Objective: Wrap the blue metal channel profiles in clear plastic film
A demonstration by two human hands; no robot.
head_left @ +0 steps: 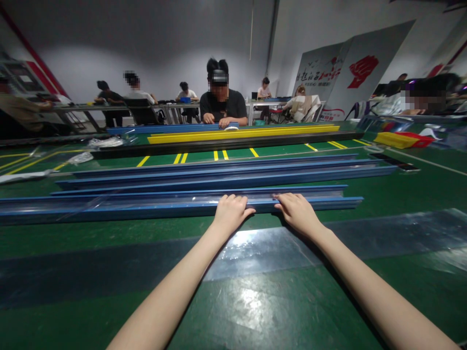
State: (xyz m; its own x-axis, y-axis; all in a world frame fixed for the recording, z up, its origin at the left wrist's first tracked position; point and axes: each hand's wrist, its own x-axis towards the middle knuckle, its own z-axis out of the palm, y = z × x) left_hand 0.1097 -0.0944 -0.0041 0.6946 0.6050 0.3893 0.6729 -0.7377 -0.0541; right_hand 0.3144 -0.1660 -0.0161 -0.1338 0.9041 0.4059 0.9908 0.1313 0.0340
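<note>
A long blue channel strip [175, 203] with a clear film inside lies across the green table. My left hand [232, 211] is closed on its near edge, fingers curled over the rim and thumb along the front. To the right, my right hand [295, 209] grips the same strip, its fingertips over the channel. A long sheet of clear plastic film [251, 250] lies flat under my forearms. Just beyond the held strip are more blue channel strips [226, 180], side by side.
Farther back lie a black strip [233, 144] and a yellow strip [244, 132]. A person in black [222, 104] leans over a blue strip opposite. A phone [404, 166] and a red and yellow tray [403, 140] are at the right. Plastic wrapping [105, 142] sits back left.
</note>
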